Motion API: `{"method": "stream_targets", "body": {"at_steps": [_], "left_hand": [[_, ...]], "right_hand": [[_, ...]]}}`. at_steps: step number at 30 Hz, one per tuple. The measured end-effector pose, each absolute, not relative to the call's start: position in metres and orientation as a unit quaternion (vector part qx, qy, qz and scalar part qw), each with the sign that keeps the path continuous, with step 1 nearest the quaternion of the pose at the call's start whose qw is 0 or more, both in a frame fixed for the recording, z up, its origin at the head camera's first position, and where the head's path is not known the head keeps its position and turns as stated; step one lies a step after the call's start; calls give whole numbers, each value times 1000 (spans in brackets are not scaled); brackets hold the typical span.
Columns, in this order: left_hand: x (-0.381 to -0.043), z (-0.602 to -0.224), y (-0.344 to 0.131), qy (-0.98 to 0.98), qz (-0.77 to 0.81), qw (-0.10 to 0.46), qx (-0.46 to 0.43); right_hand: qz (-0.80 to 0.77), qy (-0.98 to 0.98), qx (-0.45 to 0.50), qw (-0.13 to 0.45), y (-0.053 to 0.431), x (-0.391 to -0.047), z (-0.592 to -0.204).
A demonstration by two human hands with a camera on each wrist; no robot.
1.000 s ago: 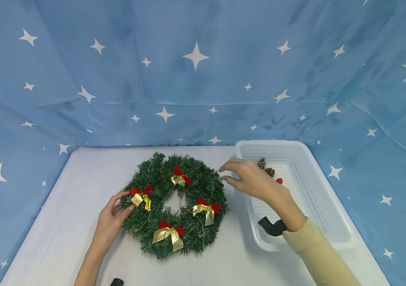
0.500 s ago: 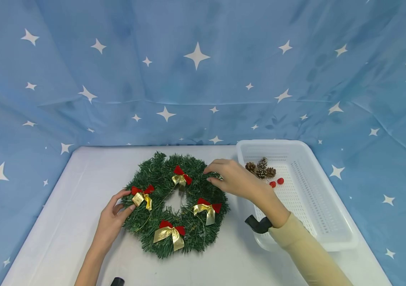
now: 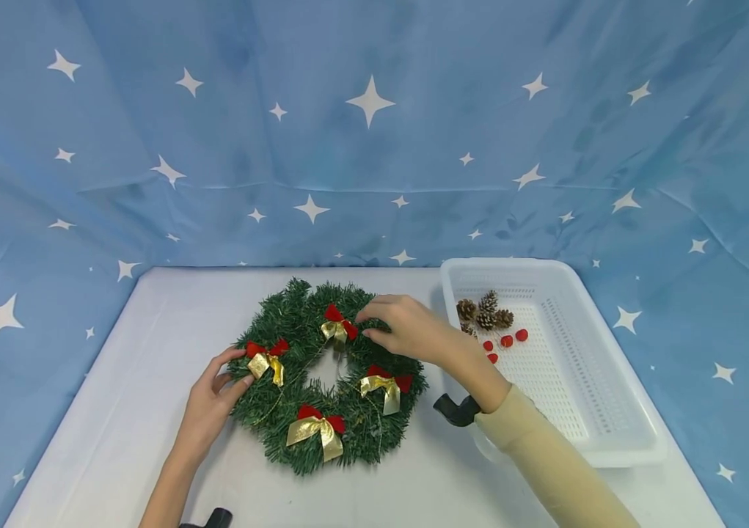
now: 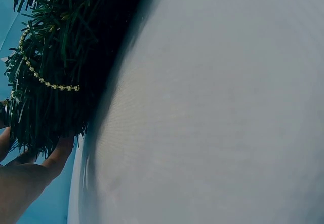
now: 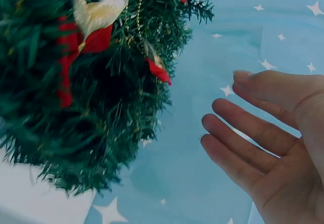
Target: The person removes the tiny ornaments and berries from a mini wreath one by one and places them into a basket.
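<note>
A green Christmas wreath (image 3: pixel 282 308) lies on the white table, decorated with several red-and-gold bows. At its left edge my left hand (image 3: pixel 210 396) grips the wreath, with thumb and index finger beside the left bow (image 3: pixel 267 361). Seen in the left wrist view, the fingers (image 4: pixel 59 158) curl round the greenery, close to a string of gold beads (image 4: pixel 38 74). My right hand (image 3: pixel 407 328) hovers over the wreath's upper right, near the top bow (image 3: pixel 339 324). In the right wrist view its fingers (image 5: pixel 248 125) are loosely spread, apart from the wreath and holding nothing.
A white plastic basket (image 3: pixel 612 381) stands on the right of the table, holding several pine cones (image 3: pixel 486 320) and red berries (image 3: pixel 507 341). A blue star-patterned cloth (image 3: pixel 361 147) hangs behind the table. Black straps (image 3: pixel 456 409) show at both wrists.
My right hand has moved left from beside the basket to above the wreath, uncovering more pine cones and berries. The left hand keeps its hold on the wreath.
</note>
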State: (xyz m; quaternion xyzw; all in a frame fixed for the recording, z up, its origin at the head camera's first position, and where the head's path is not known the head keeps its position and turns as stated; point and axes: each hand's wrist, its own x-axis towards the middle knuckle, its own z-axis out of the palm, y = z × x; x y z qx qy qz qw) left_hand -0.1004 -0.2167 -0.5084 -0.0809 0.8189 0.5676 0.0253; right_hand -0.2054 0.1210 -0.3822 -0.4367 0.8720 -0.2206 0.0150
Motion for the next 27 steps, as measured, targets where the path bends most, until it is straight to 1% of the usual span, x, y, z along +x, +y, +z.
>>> {"method": "stream_targets", "body": {"at_steps": [6,17,27], "left_hand": [[-102,-508,-216,817,570,26,-83],[-100,-506,-217,816,571,32,-88],[-101,-507,-218,812,576,32,-85]], "right_hand": [[-223,866,-445,39,104,-208,-382],[-234,854,-461,52,80,-212,-390],[-227,855,-460,76,54,-206,-391]]}}
